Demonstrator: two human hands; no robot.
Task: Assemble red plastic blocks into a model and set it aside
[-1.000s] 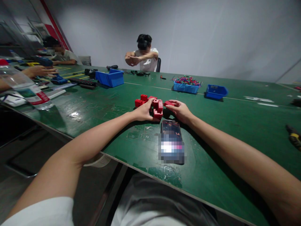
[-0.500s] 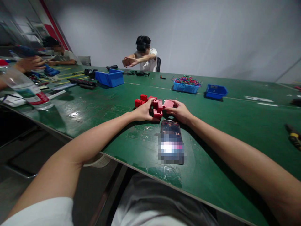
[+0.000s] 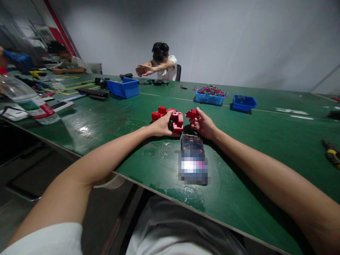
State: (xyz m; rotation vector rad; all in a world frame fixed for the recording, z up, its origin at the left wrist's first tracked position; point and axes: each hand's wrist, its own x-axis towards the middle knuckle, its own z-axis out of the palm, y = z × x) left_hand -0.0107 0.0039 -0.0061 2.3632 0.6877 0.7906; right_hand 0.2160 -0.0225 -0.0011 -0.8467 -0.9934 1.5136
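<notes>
A cluster of red plastic blocks sits on the green table in front of me. My left hand is closed around the near left side of that cluster. My right hand pinches a single small red block, held just to the right of the cluster and a little above the table. Two more red blocks lie behind my left hand. A phone lies face up just in front of both hands.
A blue tray of coloured small parts and two blue bins stand farther back. A water bottle lies at the left. A yellow-handled tool is at the right edge. One person sits opposite with arms stretched out; another sits far left.
My right hand has drawn the single red block away from the cluster, slightly right and up. My left hand has stayed on the cluster. The person opposite has stretched their arms farther out.
</notes>
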